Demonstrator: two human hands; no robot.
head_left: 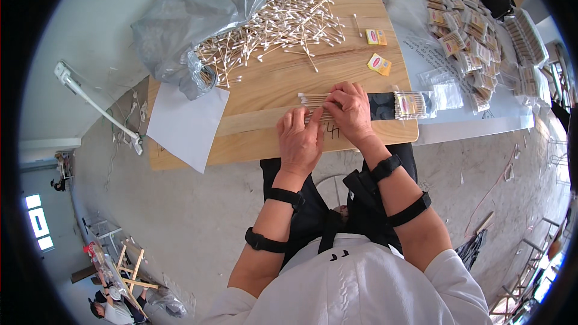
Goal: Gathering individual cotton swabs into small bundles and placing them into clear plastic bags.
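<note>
A row of cotton swabs (311, 99) lies near the front edge of the wooden table, heads toward the left. My left hand (299, 139) is closed at its near side, thumb and fingertips pressed on the sticks. Fingers bent, my right hand (352, 111) grips the same swabs from the right and hides their far ends. Just right of it, a dark strip (382, 106) lies flat. At that strip's right end sits a clear bag (415, 105) of swabs with a yellow card inside. Two loose yellow cards (376, 37) lie farther back.
A big heap of cotton swabs (289, 21) spills from a grey plastic bag (186, 12) at the back. White paper (186, 123) overhangs the table's left front edge. On the right, filled packets (475, 42) pile up on a pale surface. Another person (114, 310) is at lower left.
</note>
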